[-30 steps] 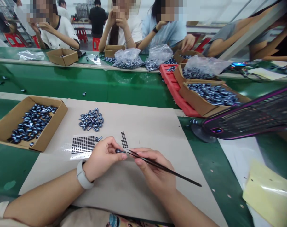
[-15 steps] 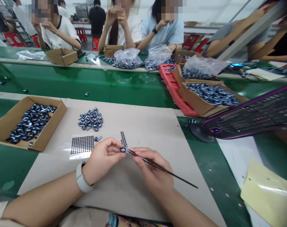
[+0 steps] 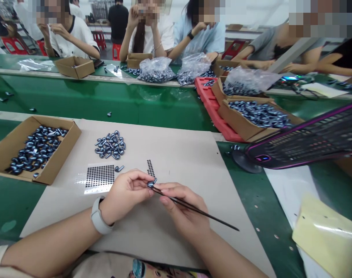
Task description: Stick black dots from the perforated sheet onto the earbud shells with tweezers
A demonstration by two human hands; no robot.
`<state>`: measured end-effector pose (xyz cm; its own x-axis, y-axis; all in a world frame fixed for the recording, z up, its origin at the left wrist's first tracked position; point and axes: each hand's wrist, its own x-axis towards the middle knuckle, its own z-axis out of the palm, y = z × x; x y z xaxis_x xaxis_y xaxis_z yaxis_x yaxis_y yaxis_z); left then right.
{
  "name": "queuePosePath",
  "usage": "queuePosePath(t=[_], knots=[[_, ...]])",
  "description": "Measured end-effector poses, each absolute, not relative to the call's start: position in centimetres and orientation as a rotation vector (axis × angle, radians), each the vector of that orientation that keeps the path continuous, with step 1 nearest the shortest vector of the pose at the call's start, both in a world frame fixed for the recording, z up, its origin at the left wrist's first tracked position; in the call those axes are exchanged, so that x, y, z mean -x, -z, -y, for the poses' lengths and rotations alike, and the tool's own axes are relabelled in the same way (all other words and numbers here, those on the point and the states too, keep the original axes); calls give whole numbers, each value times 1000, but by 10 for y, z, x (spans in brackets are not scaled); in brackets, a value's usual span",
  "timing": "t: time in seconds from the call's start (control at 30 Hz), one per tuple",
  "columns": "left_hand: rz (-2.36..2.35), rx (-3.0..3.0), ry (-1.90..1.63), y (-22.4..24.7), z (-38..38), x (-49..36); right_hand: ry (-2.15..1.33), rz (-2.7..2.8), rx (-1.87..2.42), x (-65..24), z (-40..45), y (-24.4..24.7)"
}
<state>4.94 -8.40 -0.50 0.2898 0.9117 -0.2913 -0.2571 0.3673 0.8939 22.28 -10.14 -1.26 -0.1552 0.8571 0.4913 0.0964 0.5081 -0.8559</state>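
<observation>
Between its thumb and fingertips, my left hand (image 3: 133, 188) pinches a dark shiny earbud piece (image 3: 150, 184). My right hand (image 3: 187, 204) is closed on long dark tweezers (image 3: 206, 214), whose tips meet the piece. Behind my left hand lie a clear sheet with rows of black dots (image 3: 99, 177), a single loose earbud piece (image 3: 119, 168) and a narrow strip of black dots (image 3: 150, 168). A pile of earbud pieces (image 3: 110, 145) rests farther back on the beige board (image 3: 190, 150).
An open cardboard box (image 3: 62, 154) of pieces stands at the left. At the right are a black fan (image 3: 303, 143), a yellow sheet (image 3: 323, 235) and a filled box (image 3: 239, 123) beside a red tray (image 3: 207, 104). Several people sit across the green bench (image 3: 120, 102).
The tweezer tips have come closer to the piece in my left hand, and my right hand has shifted slightly left. Across the bench, a person at the right has lowered their arms.
</observation>
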Motion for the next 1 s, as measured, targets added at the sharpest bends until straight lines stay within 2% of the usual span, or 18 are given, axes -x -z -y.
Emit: queuePosePath(t=[0.37, 1.0], knots=[[-946, -915, -1010, 2, 87, -48, -635, 1614, 790, -232, 108, 11], [-1033, -878, -945, 0, 85, -48, -539, 1753, 806, -230, 106, 6]])
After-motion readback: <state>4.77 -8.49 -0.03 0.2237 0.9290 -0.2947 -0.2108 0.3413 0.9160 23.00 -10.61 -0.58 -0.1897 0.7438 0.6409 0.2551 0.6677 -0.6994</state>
